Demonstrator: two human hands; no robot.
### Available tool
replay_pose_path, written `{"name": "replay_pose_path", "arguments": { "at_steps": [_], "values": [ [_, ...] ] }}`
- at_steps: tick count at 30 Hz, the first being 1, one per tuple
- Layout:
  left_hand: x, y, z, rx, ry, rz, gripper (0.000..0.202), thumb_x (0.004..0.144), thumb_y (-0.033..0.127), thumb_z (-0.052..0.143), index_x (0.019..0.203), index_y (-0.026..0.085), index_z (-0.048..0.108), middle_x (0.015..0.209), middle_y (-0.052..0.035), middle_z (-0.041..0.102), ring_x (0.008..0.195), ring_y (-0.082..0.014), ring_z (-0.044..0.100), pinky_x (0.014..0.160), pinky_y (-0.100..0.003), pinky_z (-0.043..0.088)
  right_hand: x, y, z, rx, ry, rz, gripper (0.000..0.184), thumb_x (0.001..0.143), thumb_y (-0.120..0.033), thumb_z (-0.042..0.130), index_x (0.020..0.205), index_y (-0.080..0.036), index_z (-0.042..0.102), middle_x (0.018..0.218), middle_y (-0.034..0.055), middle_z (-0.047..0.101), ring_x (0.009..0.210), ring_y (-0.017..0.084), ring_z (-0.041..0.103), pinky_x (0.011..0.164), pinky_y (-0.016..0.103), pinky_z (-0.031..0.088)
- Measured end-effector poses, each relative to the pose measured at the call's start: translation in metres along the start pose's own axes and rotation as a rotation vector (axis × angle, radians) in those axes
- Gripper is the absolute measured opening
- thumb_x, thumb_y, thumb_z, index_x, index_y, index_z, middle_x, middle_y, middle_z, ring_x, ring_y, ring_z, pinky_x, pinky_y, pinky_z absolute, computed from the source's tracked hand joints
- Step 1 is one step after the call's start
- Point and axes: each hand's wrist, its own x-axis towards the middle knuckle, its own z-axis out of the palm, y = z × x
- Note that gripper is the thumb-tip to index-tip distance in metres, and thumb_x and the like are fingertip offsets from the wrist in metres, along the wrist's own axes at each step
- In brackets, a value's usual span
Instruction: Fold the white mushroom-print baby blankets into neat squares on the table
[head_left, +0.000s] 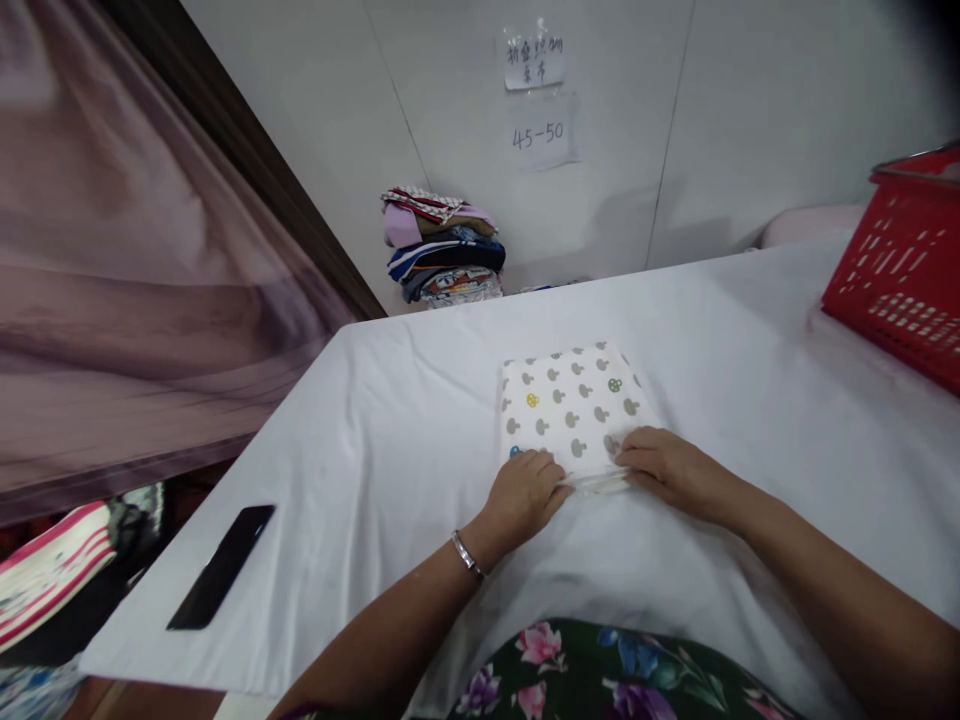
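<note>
White cotton-like fabric, printed with grey mushroom shapes and a few in yellow, green and blue, forms the folded cloth (566, 395) in front of you. It lies flat on the white-covered table (420, 420), ahead of your body and near the middle of the tabletop. Its near edge shows layers between your hands; its far edge is narrower in view.

Your left hand (529, 488) is at the near left corner, palm down, fingers bent and together over the top, thumb towards the near edge. Your right hand (666, 465) is at the near right corner, fingers pointing inward across the print, thumb below them along the edge. Both hands grasp that near edge lightly; how firmly they press cannot be told. Your forearms come in from either side and converge on the cloth. A silver bracelet (468, 554) circles your left wrist.

Your dark floral garment (592, 675) shows at the table's near side. A black phone-like slab (221, 567) lies near the table's left edge, well apart from your left hand. A red basket (900, 270) stands at the far right. Beyond the far edge, a stack of folded textiles (446, 250) stands by the wall, left of two handwritten paper notes (541, 132). A mauve curtain (142, 250) hangs at left.
</note>
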Motion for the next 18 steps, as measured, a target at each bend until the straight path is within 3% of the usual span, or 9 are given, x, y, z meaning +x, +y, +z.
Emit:
{"name": "replay_pose_path", "arguments": {
  "at_steps": [12, 18],
  "values": [
    [0.0033, 0.0016, -0.0037, -0.085, -0.026, -0.074, 0.018, 0.09, 0.029, 0.042, 0.085, 0.017, 0.055, 0.083, -0.0037, 0.055, 0.08, -0.0163, 0.05, 0.072, -0.03, 0.04, -0.0007, 0.001, 0.0012, -0.049, -0.027, -0.007, 0.024, 0.087, -0.021, 0.042, 0.093, -0.019, 0.064, 0.09, 0.0085, 0.061, 0.084, 0.021, 0.053, 0.075, 0.037, 0.042],
    [0.0032, 0.002, -0.0049, -0.01, -0.081, -0.048, 0.012, 0.087, 0.022, 0.044, 0.089, 0.017, 0.054, 0.087, -0.0048, 0.055, 0.082, -0.0178, 0.049, 0.073, -0.031, 0.04, -0.0007, 0.0035, 0.0035, 0.005, 0.012, 0.0, 0.026, 0.088, -0.021, 0.04, 0.092, -0.021, 0.065, 0.088, 0.0073, 0.062, 0.082, 0.02, 0.054, 0.073, 0.035, 0.042]
  ]
}}
